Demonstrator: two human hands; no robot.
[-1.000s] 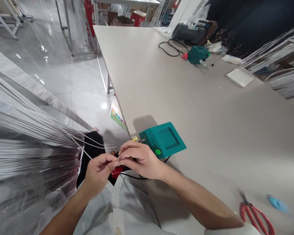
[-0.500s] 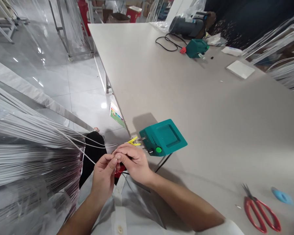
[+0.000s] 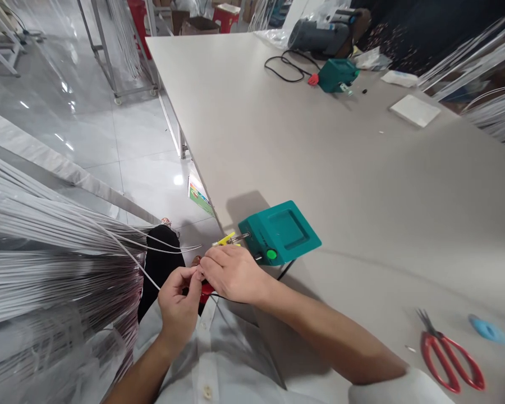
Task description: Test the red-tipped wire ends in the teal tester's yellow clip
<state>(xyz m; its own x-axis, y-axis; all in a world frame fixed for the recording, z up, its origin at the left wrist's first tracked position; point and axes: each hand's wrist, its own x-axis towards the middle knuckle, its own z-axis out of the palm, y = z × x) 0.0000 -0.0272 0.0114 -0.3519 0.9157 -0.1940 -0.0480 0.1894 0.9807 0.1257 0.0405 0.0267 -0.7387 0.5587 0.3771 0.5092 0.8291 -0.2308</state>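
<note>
Your left hand (image 3: pixel 179 300) and right hand (image 3: pixel 231 275) meet at the near edge of the table (image 3: pixel 320 140), with little room around them. A green box (image 3: pixel 280 233) stands just beyond your right hand, its yellow-tipped probe (image 3: pixel 225 240) pointing at your fingers. To your left, a dense bundle of white strands (image 3: pixel 46 252) blocks the way; one strand (image 3: pixel 126 252) runs from it into your left hand's pinch. Past the box, the middle of the tabletop is open. Red scissors (image 3: pixel 450 359) and a blue disc (image 3: pixel 488 330) lie well to your right. A second green box (image 3: pixel 336 74), a black cable (image 3: pixel 284 66) and a white pad (image 3: pixel 416 110) sit at the far end.

Glossy grey tiled floor (image 3: pixel 122 134), long beige table (image 3: pixel 320 146), wheeled metal rack (image 3: pixel 109 56), red stool (image 3: pixel 225 14)
</note>
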